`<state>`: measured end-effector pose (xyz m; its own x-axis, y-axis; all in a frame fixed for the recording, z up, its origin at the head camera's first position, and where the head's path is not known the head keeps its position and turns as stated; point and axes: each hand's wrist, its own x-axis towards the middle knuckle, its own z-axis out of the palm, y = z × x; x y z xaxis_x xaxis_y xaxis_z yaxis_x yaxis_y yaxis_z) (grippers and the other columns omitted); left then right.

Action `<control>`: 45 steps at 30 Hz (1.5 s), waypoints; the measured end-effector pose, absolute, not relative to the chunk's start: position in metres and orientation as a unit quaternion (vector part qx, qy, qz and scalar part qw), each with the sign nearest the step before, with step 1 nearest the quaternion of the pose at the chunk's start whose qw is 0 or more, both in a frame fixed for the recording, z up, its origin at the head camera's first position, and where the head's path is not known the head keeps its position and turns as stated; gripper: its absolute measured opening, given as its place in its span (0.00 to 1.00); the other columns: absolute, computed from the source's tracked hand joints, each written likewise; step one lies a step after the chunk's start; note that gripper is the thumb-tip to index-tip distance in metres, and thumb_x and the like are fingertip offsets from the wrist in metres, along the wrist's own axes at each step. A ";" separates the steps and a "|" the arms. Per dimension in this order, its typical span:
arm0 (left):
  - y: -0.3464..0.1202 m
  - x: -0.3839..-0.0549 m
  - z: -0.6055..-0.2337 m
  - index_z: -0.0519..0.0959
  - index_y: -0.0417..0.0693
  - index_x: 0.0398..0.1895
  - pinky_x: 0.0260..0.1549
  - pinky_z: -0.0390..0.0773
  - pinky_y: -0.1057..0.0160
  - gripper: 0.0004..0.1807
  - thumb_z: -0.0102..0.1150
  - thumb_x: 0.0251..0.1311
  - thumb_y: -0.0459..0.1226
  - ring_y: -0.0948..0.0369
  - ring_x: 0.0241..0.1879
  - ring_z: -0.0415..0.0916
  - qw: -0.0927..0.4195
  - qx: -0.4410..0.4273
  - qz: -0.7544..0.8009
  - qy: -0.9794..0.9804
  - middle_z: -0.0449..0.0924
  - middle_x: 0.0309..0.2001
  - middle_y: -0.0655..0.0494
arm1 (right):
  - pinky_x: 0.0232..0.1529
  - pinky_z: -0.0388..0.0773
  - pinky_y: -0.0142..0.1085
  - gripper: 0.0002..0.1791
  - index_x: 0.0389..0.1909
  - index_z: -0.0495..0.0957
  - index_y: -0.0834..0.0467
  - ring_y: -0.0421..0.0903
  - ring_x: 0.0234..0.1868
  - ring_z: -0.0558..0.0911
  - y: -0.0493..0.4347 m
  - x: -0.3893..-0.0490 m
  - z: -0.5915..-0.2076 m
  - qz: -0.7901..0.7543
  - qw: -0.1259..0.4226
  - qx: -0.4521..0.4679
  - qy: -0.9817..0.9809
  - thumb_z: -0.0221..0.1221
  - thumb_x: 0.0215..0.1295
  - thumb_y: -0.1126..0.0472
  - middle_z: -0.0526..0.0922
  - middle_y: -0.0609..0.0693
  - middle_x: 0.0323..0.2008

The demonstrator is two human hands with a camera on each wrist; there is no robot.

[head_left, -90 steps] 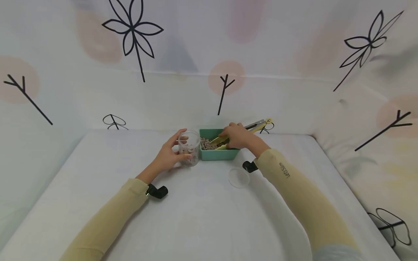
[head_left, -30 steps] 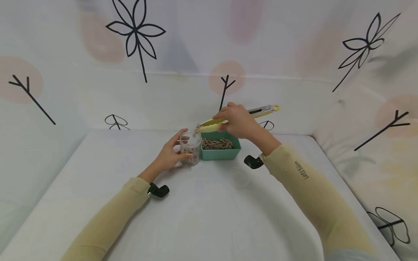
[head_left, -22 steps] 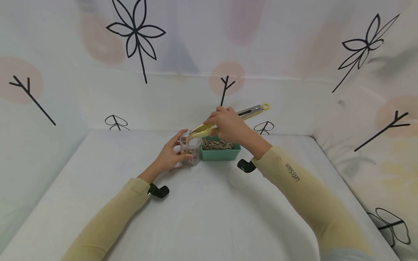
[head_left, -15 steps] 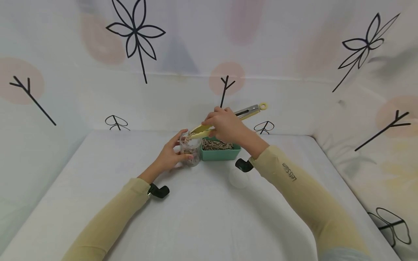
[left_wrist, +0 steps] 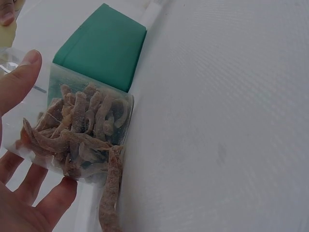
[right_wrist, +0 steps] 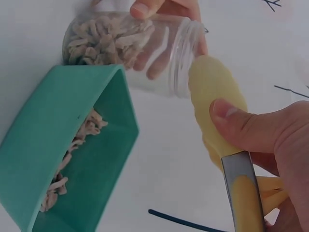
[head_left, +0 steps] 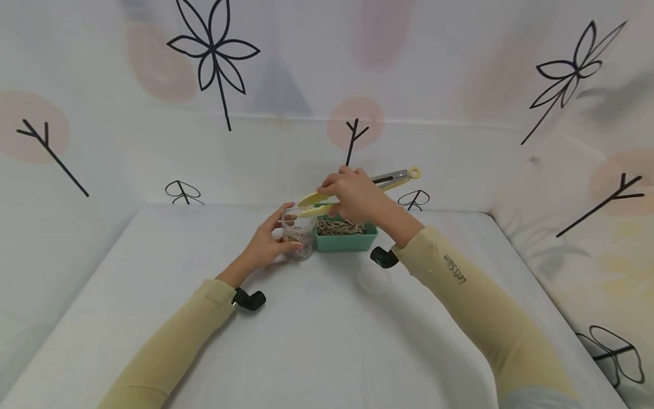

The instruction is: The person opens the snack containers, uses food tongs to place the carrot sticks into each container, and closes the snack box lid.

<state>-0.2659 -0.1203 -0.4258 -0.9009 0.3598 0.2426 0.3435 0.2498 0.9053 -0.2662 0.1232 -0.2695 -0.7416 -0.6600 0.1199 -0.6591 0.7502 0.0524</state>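
Note:
My left hand [head_left: 263, 245] grips a clear plastic jar [head_left: 301, 254], thumb in front and fingers around the back. Brownish dried strips [left_wrist: 82, 121] fill its lower part in the left wrist view. Yellow-tipped tongs [head_left: 390, 179] are held by my right hand [head_left: 352, 196], with their tips parted at the jar's mouth and no strips visible between them. Close against the jar's right side stands a green rectangular box [head_left: 344, 244], holding more strips [right_wrist: 77, 140]. One long strip [left_wrist: 111, 193] shows beyond the jar's base; whether it lies outside is hard to tell.
A round transparent lid [head_left: 374, 280] lies on the white-covered table [head_left: 317, 341], in front of the box. Behind the table hangs a pale patterned backdrop [head_left: 286, 153]. Dark wrist cameras [head_left: 250, 300] sit at both sleeves.
My right hand lifts the tongs from the green box with strips and brings them left to the jar's mouth. Their tips then part and the strips leave them. My left hand stays on the jar.

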 end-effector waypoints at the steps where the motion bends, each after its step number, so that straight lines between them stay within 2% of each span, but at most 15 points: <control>1: -0.120 -0.266 -0.426 0.54 0.65 0.79 0.54 0.75 0.43 0.52 0.75 0.54 0.37 0.50 0.62 0.63 0.007 0.223 0.571 0.790 0.68 0.68 0.53 | 0.59 0.66 0.58 0.32 0.64 0.78 0.54 0.55 0.59 0.71 0.124 -0.266 -0.269 0.001 0.063 0.351 -0.934 0.72 0.59 0.53 0.77 0.51 0.62; 12: -0.119 -0.266 -0.428 0.56 0.74 0.77 0.53 0.77 0.45 0.52 0.76 0.54 0.36 0.51 0.62 0.64 -0.002 0.227 0.568 0.791 0.68 0.68 0.52 | 0.57 0.67 0.57 0.40 0.68 0.73 0.58 0.55 0.59 0.69 0.161 -0.272 -0.282 0.059 0.059 0.294 -0.952 0.74 0.56 0.50 0.74 0.54 0.64; 21: -0.121 -0.266 -0.429 0.56 0.74 0.77 0.54 0.76 0.45 0.51 0.76 0.54 0.36 0.52 0.62 0.64 0.007 0.225 0.577 0.786 0.68 0.67 0.55 | 0.57 0.65 0.61 0.37 0.67 0.75 0.58 0.59 0.61 0.69 0.183 -0.289 -0.313 0.038 -0.007 0.268 -0.963 0.74 0.56 0.52 0.74 0.56 0.64; 25: -0.121 -0.266 -0.429 0.56 0.71 0.78 0.54 0.76 0.45 0.52 0.75 0.54 0.36 0.51 0.62 0.63 0.009 0.227 0.582 0.781 0.68 0.67 0.54 | 0.57 0.64 0.62 0.37 0.65 0.76 0.57 0.60 0.62 0.68 0.182 -0.294 -0.317 0.006 -0.033 0.273 -0.961 0.75 0.55 0.52 0.74 0.55 0.63; 29: -0.121 -0.266 -0.428 0.56 0.72 0.77 0.54 0.76 0.45 0.51 0.75 0.54 0.36 0.52 0.63 0.63 0.009 0.230 0.582 0.780 0.68 0.67 0.55 | 0.58 0.63 0.63 0.36 0.64 0.77 0.58 0.60 0.61 0.68 0.179 -0.297 -0.317 -0.020 -0.059 0.279 -0.958 0.75 0.54 0.54 0.75 0.56 0.62; 35: -0.120 -0.265 -0.427 0.56 0.78 0.75 0.54 0.76 0.45 0.51 0.75 0.55 0.36 0.52 0.63 0.64 0.007 0.229 0.577 0.784 0.68 0.67 0.55 | 0.55 0.65 0.57 0.30 0.60 0.80 0.56 0.57 0.56 0.70 0.169 -0.299 -0.316 -0.087 -0.063 0.281 -0.954 0.74 0.55 0.54 0.77 0.55 0.59; 40: -0.120 -0.266 -0.428 0.56 0.74 0.77 0.54 0.76 0.44 0.51 0.75 0.55 0.35 0.51 0.63 0.63 0.005 0.226 0.575 0.786 0.68 0.67 0.55 | 0.54 0.65 0.56 0.25 0.59 0.81 0.56 0.57 0.53 0.70 0.160 -0.301 -0.316 -0.099 -0.091 0.285 -0.949 0.69 0.59 0.59 0.77 0.55 0.57; 45: -0.121 -0.267 -0.427 0.54 0.64 0.79 0.54 0.76 0.44 0.51 0.74 0.55 0.36 0.50 0.64 0.62 0.009 0.230 0.573 0.787 0.67 0.68 0.53 | 0.55 0.64 0.58 0.27 0.61 0.79 0.57 0.58 0.55 0.70 0.159 -0.309 -0.325 -0.067 -0.099 0.284 -0.951 0.68 0.59 0.61 0.76 0.57 0.59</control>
<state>-0.2670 -0.1207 -0.4274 -0.8940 0.3723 0.2493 0.3518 0.2386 0.9051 -0.3089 0.1592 -0.3246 -0.8193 -0.5267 -0.2265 -0.5531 0.8301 0.0704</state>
